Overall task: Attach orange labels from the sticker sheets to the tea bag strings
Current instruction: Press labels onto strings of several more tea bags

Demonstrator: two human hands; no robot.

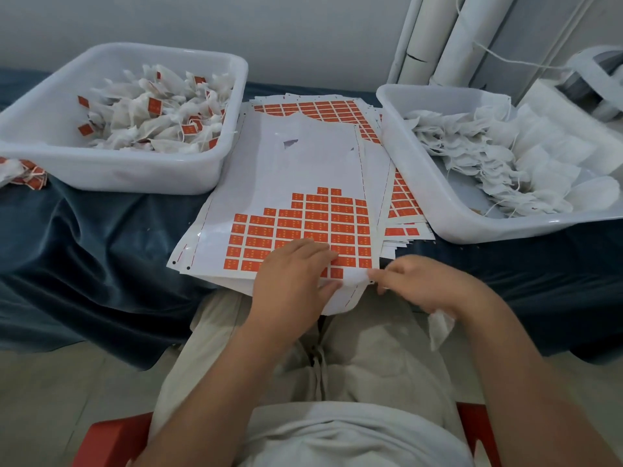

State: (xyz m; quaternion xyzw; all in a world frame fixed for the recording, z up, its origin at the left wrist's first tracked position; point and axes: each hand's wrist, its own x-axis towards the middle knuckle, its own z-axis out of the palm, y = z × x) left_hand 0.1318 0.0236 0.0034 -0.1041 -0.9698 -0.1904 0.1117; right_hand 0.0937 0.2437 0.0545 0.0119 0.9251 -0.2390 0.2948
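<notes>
The blue-draped bench [101,247] bears a left tub [118,170], right tub [421,183], sticker sheets [286,170] between, and loose tea bags [20,173].

A dark blue cloth [101,237] covers the table. A white tub [111,170] sits on the left, and another white tub [428,176] sits on the right. Tall white tubes [448,38] stand far back by the wall. A red seat [114,439] is near.

A makeshift packing workroom; white tubs [111,170] of tea bags [151,116], stacked sticker sheets [286,163], cloth-draped table [101,237].
</notes>
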